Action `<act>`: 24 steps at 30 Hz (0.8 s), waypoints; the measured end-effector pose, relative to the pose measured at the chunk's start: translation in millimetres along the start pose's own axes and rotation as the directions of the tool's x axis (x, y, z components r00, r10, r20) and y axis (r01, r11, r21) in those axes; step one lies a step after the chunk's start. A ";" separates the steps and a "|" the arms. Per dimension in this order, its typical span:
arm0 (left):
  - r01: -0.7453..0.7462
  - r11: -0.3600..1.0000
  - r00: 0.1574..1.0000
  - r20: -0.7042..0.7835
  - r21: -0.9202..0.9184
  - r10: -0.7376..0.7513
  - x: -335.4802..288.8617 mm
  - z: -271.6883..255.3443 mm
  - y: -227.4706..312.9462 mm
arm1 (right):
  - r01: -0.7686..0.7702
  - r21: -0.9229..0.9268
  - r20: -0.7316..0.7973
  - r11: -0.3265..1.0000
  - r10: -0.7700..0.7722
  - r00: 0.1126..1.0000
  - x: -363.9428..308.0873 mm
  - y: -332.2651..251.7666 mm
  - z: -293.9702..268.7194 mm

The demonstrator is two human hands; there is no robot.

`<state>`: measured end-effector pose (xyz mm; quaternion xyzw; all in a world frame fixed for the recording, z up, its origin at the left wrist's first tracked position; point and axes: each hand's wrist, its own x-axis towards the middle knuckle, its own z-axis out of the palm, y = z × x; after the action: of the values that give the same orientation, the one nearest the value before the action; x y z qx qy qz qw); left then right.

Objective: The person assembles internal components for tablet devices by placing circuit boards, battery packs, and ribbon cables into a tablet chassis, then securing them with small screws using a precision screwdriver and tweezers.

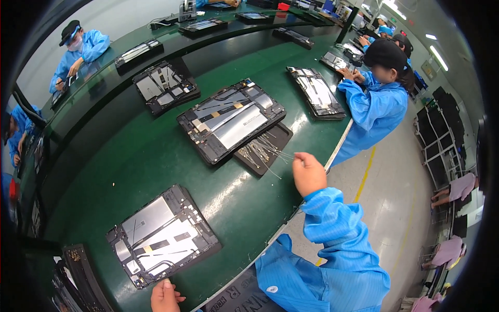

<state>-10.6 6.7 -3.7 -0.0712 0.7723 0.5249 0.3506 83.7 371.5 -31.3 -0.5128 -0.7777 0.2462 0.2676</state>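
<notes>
A tablet with its back off [161, 234] lies on the green bench in front of me, showing silver battery cells and black flat cables. At its near corner is my left hand [165, 299], thumb up and fingers curled; whatever they may pinch is hidden. My right hand [309, 176] is closed at the bench's right edge, its fingertips pinching the end of a thin cable. Beside those fingertips, many loose thin cables [260, 148] lie in a shallow black tray [282, 136]. Partly covering this tray is a stack of opened tablets [234, 122].
More opened tablets [165, 86] stand farther along the bench, with another stack [315, 93] near a co-worker in blue [377, 104] at right. A raised dark rail [117, 86] runs along the far side. A black bin with small parts [78, 260] sits lower left.
</notes>
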 end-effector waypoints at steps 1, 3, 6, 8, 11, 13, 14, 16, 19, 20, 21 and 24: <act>0.004 1.000 1.000 -0.007 -0.003 -0.004 0.6 -0.9 -1.6 | 0.046 -0.008 -0.072 0.999 -0.047 0.996 -1.0 -2.2 -4.3; -0.087 0.987 0.994 0.071 0.135 0.078 2.6 -2.7 -4.4 | 0.098 0.005 -0.122 0.995 -0.097 0.988 0.2 -8.0 -12.4; -0.256 0.944 0.967 0.059 0.208 0.249 1.0 6.8 0.1 | 0.107 0.003 -0.109 0.994 -0.106 0.988 -2.6 -4.3 -12.0; -0.554 0.698 0.814 0.119 0.454 0.569 2.8 16.7 6.6 | 0.162 0.195 -0.136 0.967 -0.137 0.981 -17.5 -21.3 -20.8; -0.641 0.552 0.741 0.243 0.533 0.626 -5.1 22.2 11.3 | 0.252 0.571 0.057 0.781 -0.344 0.937 -69.5 -74.0 -40.4; -0.844 0.350 0.468 0.239 0.408 0.851 0.5 26.0 3.0 | 0.528 0.628 0.231 0.572 -0.785 0.575 -88.5 -96.6 -25.3; -0.848 0.395 0.492 0.246 0.353 0.835 -3.2 27.6 5.9 | 0.309 0.731 0.438 0.609 -0.766 0.471 -100.6 -102.9 -11.2; -0.823 0.441 0.529 0.199 0.357 0.825 -3.8 33.7 4.6 | -0.043 0.663 0.718 0.747 -0.619 0.317 -135.4 -104.7 10.4; -0.783 0.510 0.587 0.151 0.357 0.795 4.3 33.7 -7.4 | -0.378 0.428 0.902 0.821 -0.365 0.229 -159.0 -94.5 30.9; -0.777 0.482 0.584 0.177 0.405 0.792 8.6 32.0 -10.5 | -0.565 0.275 0.961 0.778 -0.238 0.140 -162.2 -91.6 36.8; -0.771 0.451 0.581 0.206 0.449 0.787 11.1 30.8 -11.6 | -0.567 0.268 0.963 0.779 -0.234 0.133 -163.9 -87.9 41.9; -0.758 0.387 0.540 0.172 0.525 0.824 16.8 36.3 -14.1 | -0.593 0.282 0.958 0.754 -0.195 0.208 -162.5 -87.1 47.8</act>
<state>0.6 36.1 -32.1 0.3770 0.8444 0.3804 0.0166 47.5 184.6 -35.9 -0.2355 -0.5634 0.7761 -0.1574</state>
